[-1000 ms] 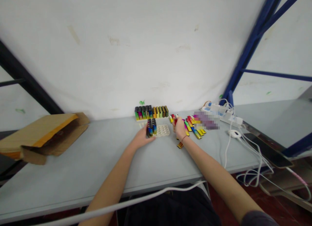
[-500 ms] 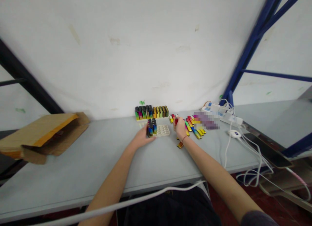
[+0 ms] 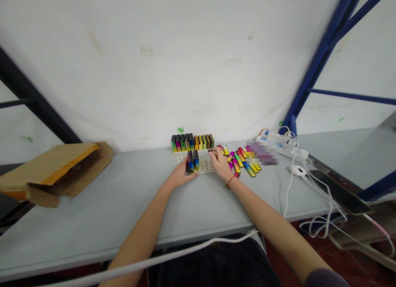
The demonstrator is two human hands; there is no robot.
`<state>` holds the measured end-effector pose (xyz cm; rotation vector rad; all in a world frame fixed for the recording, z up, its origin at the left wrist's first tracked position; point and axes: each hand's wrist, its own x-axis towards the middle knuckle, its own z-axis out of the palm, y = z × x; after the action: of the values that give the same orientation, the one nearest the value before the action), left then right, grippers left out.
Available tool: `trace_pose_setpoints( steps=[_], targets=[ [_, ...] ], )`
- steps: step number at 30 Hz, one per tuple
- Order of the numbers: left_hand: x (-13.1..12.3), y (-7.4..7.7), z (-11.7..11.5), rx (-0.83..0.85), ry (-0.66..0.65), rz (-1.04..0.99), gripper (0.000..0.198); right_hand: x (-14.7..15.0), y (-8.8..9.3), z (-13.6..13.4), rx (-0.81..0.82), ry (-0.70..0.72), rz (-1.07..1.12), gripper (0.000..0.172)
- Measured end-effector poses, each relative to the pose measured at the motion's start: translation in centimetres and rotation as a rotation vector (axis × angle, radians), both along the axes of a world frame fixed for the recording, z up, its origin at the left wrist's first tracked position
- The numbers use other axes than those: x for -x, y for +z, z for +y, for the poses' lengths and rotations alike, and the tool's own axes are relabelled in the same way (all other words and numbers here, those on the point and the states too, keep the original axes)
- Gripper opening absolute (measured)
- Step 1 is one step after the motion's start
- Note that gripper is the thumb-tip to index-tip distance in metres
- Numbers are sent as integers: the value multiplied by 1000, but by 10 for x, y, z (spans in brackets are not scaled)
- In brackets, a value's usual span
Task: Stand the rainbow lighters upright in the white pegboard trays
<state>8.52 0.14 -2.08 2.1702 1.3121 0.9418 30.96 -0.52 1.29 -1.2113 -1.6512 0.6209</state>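
Cardboard mailer (image 3: 62, 175) off at 9 o'clock on surface (image 3: 108, 221). Left grip (image 3: 181, 174) curled against upright gradient lighters (image 3: 192, 162) on pale tray (image 3: 207, 166). Right grip (image 3: 220, 163) just shifted from loose pile to tray's right end, pinching lighter (image 3: 212, 151), mostly hidden. Loose lighters (image 3: 243, 161) at 2 o'clock.

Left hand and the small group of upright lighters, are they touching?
Touching. The head view shows the left hand with its fingers pressed against the lower end of the upright lighters.
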Motion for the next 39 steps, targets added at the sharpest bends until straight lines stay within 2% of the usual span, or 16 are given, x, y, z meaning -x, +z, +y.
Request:
trace_pose_setpoints(
  steps=[3, 5, 12, 16, 25, 27, 29, 31, 33, 36, 39],
  targets=[
    [0, 0, 0, 8, -11, 39, 88, 4, 3, -2, -80, 181, 44, 30],
    [1, -1, 0, 5, -16, 42, 85, 6, 2, -1, -150, 253, 77, 32],
    [1, -1, 2, 0, -26, 36, 81, 13, -11, 3, -108, 364, 148, 25],
    [0, 0, 1, -14, -34, 35, 80, 11, -14, 3, -151, 376, 22, 24],
    [1, -4, 3, -16, -22, 20, 76, 8, -5, 0, -407, 365, -384, 32],
    [1, -4, 2, -15, -23, 15, 80, 6, -3, 4, -409, 300, -433, 42],
    [2, -3, 2, -20, -15, 18, 86, 0, -1, 12, -346, 124, -506, 49],
    [2, -3, 2, -20, -2, 29, 91, -8, -2, 21, -221, -90, -621, 50],
    [3, -3, 2, -15, 8, 39, 95, -16, -4, 29, -62, -216, -752, 52],
    [3, -3, 2, -7, 17, 48, 95, -23, -7, 35, 127, -237, -891, 57],
    [3, -2, 2, -5, 23, 50, 92, -25, -5, 33, 162, -207, -943, 55]
  ],
)
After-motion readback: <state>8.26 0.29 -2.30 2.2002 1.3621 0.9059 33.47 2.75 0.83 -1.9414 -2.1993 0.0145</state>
